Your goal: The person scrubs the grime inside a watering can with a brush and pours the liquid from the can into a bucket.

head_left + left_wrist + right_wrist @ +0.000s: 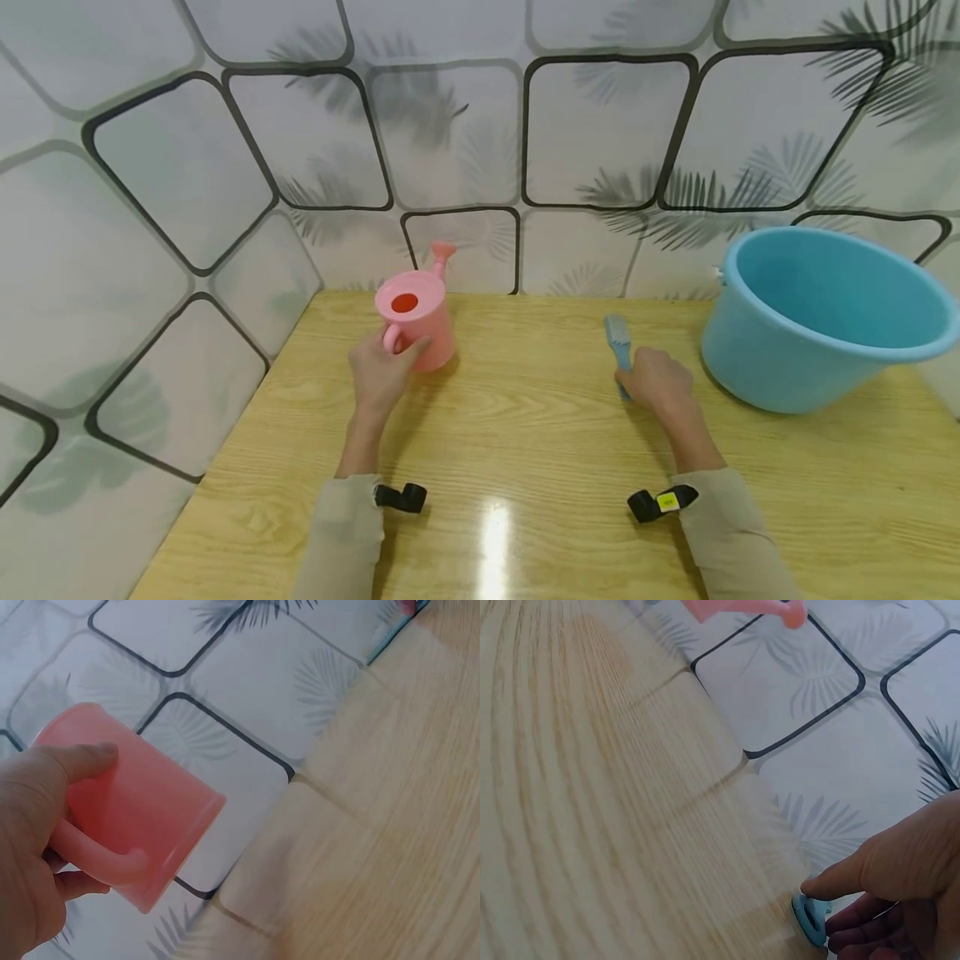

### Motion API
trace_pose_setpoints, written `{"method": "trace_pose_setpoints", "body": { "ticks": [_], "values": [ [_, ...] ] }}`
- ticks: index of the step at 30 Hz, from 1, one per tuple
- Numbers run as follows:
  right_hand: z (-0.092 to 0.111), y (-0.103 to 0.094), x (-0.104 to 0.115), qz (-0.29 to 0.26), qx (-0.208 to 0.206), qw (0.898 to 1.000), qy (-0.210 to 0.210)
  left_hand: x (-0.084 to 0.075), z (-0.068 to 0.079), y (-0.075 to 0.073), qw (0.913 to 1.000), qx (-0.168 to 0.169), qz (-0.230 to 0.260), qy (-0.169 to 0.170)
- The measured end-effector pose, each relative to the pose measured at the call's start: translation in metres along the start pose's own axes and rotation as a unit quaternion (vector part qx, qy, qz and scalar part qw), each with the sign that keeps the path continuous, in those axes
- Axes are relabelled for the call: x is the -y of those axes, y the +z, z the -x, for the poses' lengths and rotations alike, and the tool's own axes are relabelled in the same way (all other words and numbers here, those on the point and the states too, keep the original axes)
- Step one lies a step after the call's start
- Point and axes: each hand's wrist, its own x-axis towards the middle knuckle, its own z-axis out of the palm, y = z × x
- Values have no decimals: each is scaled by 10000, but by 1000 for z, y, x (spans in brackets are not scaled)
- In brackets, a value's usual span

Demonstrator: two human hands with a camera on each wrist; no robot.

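Observation:
A pink watering can (429, 321) with an orange-red inside stands out at the left of the head view, its spout toward the back wall. My left hand (381, 373) grips it at the handle, the thumb (94, 759) against the can's side. Whether its base touches the table cannot be told. At right of centre, my right hand (662, 383) holds a blue brush (618, 335) by its handle, the pale head pointing toward the wall. From the right wrist, only the blue handle end (810, 919) shows between thumb and fingers.
A large light-blue bucket (780, 367) stands on the wooden table (517, 433) to the right of my right hand. Behind and to the left rise walls (457, 133) with a stone-and-leaf pattern, meeting the table's edges.

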Motion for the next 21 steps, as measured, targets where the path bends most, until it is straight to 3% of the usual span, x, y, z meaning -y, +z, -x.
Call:
{"method": "trace_pose_setpoints", "body": {
  "ticks": [7, 21],
  "values": [
    [-1, 1, -3, -125, -123, 9997, 166, -12, 0, 1, 9962, -31, -113, 857],
    [-1, 3, -19, -641, -330, 9968, 347, -34, 2, 5, 9911, -229, -131, 1308]
  ]
}}
